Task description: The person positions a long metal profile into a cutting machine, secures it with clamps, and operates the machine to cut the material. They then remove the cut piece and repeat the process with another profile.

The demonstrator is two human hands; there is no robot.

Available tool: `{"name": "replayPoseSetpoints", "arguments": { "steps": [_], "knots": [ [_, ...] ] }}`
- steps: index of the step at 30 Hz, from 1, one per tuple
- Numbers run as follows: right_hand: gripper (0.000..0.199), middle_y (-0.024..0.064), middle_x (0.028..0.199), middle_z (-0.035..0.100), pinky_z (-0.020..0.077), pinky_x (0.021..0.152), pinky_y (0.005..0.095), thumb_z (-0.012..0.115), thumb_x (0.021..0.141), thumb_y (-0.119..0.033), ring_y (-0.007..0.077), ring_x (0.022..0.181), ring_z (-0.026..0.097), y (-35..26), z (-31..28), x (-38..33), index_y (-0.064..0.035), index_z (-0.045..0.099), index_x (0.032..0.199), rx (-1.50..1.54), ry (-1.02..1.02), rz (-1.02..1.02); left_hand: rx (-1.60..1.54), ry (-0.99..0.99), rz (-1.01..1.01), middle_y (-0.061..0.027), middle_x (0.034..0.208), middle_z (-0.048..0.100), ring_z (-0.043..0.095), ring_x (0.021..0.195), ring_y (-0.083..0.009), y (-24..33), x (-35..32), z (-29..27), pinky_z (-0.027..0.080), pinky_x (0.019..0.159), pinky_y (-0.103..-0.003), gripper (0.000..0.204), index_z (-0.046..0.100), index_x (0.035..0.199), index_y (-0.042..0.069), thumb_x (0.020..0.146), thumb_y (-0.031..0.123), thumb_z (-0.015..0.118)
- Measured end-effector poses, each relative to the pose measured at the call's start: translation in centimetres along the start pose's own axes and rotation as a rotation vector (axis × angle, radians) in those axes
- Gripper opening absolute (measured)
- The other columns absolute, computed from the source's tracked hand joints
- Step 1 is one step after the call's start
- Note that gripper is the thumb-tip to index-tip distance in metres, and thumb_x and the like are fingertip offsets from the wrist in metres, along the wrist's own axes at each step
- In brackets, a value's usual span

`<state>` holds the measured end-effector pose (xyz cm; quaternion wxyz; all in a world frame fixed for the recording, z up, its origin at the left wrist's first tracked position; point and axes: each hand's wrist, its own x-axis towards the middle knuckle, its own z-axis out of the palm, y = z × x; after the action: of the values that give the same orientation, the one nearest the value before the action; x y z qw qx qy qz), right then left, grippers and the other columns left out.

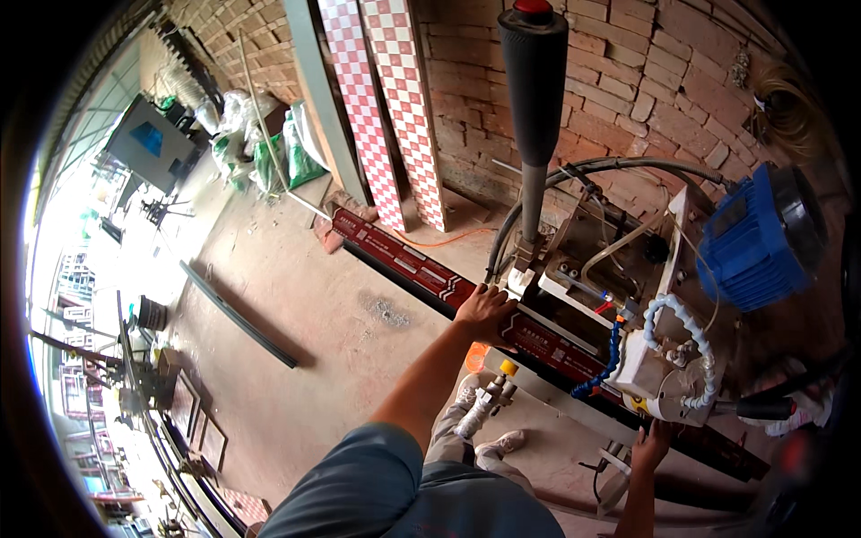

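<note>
A long, straight profile with dark red printed film (395,254) and a black edge runs slantwise through the machine. My left hand (487,314) is wrapped over it, left of the machine's head. At the lower right, my right hand (652,446) grips the near edge of the same profile, beside a small yellow part; its fingertips are partly hidden. Above the profile stands the machine, with a white head (668,394), a blue jointed hose (613,354) and a white jointed hose (662,309). A tall lever with a black grip (533,85) rises behind my left hand.
A blue motor (758,242) sits at the machine's right. A pneumatic fitting with a yellow knob (508,368) is in front of me. Checkered red-and-white panels (404,108) lean on the brick wall (619,81). A dark profile (238,314) lies on the floor, left.
</note>
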<state>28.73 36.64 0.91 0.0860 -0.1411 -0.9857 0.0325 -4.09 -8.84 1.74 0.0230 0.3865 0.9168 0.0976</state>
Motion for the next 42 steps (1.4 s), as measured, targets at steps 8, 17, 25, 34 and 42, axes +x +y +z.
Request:
{"name": "replayPoseSetpoints", "arguments": {
  "steps": [8, 17, 25, 34, 42],
  "knots": [
    [0.033, 0.0242, 0.120, 0.062, 0.0451, 0.098, 0.0497, 0.071, 0.081, -0.014, 0.0406, 0.110, 0.059, 2.4, 0.7, 1.5, 0.0038, 0.063, 0.108, -0.039, -0.027, -0.120, -0.006, 0.059, 0.015, -0.0106, 0.109, 0.057, 0.053, 0.111, -0.0282, 1.3, -0.1, -0.9, 0.037, 0.101, -0.043, 0.100, 0.057, 0.122, 0.010, 0.049, 0.075, 0.078],
    [0.028, 0.0205, 0.103, 0.066, 0.0480, 0.093, 0.0458, 0.070, 0.078, -0.015, 0.0377, 0.100, 0.062, 2.5, 0.5, 2.6, 0.0014, 0.064, 0.100, -0.028, 0.046, -0.200, 0.117, -0.121, -0.210, -0.0125, 0.120, 0.053, 0.048, 0.121, -0.0307, 4.0, 1.5, -1.0, 0.034, 0.107, -0.043, 0.107, 0.053, 0.118, 0.004, 0.047, 0.081, 0.075],
    [0.040, 0.0266, 0.121, 0.060, 0.0378, 0.109, 0.0422, 0.067, 0.083, -0.021, 0.0377, 0.115, 0.056, 1.2, 0.2, 1.4, 0.0096, 0.063, 0.109, -0.079, 0.005, -0.097, 0.122, -0.124, -0.162, -0.0160, 0.124, 0.051, 0.047, 0.123, -0.0320, 4.8, 1.6, -0.5, 0.033, 0.109, -0.045, 0.112, 0.048, 0.119, -0.001, 0.047, 0.079, 0.078],
    [0.029, 0.0191, 0.132, 0.057, 0.0376, 0.108, 0.0521, 0.065, 0.084, -0.010, 0.0386, 0.125, 0.052, -12.9, -2.2, -1.6, 0.0009, 0.061, 0.111, 0.451, -0.007, -0.312, 0.160, 0.011, -0.109, -0.0134, 0.122, 0.051, 0.046, 0.121, -0.0292, 3.8, 0.8, 0.7, 0.033, 0.108, -0.043, 0.104, 0.048, 0.116, 0.002, 0.050, 0.076, 0.079],
    [0.041, 0.0229, 0.144, 0.042, 0.0323, 0.111, 0.0524, 0.056, 0.091, -0.015, 0.0434, 0.131, 0.042, -23.8, 5.6, 10.5, 0.0030, 0.054, 0.128, 0.421, 0.166, -0.258, 0.110, -0.049, -0.138, -0.0143, 0.119, 0.053, 0.048, 0.120, -0.0301, 3.7, 1.1, -0.3, 0.034, 0.107, -0.045, 0.106, 0.051, 0.116, 0.001, 0.048, 0.079, 0.077]
  ]
}}
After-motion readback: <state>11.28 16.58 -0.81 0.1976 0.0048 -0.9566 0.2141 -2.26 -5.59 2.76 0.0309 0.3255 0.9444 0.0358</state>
